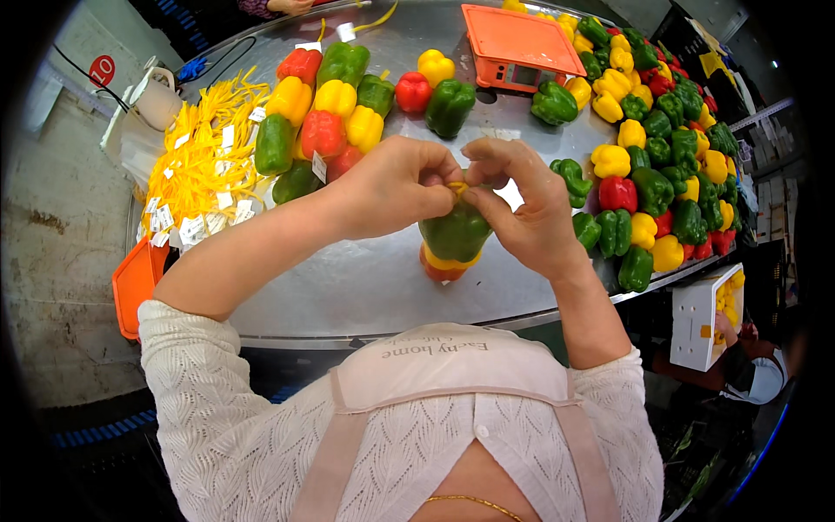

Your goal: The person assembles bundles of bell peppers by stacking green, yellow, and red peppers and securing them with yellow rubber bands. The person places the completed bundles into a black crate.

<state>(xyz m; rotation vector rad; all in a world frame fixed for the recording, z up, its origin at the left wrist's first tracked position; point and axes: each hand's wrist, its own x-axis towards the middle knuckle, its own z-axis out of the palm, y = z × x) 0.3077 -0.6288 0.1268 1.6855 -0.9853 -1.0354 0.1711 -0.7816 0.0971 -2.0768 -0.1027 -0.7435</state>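
A green bell pepper stands over a yellow one and a red one in a column on the metal table, at the middle near me. Thin yellow netting is gathered at the top of the column. My left hand is closed, its thumb and fingertips pinching that gathered end. From the other side my right hand pinches the same end between thumb and curled finger. The fingers partly hide the netting and the green pepper's top.
Left lies a heap of yellow net bags with white tags. Grouped peppers lie ahead, beside an orange scale. Many loose peppers cover the right side. Lower right, another person's hand reaches into a white crate.
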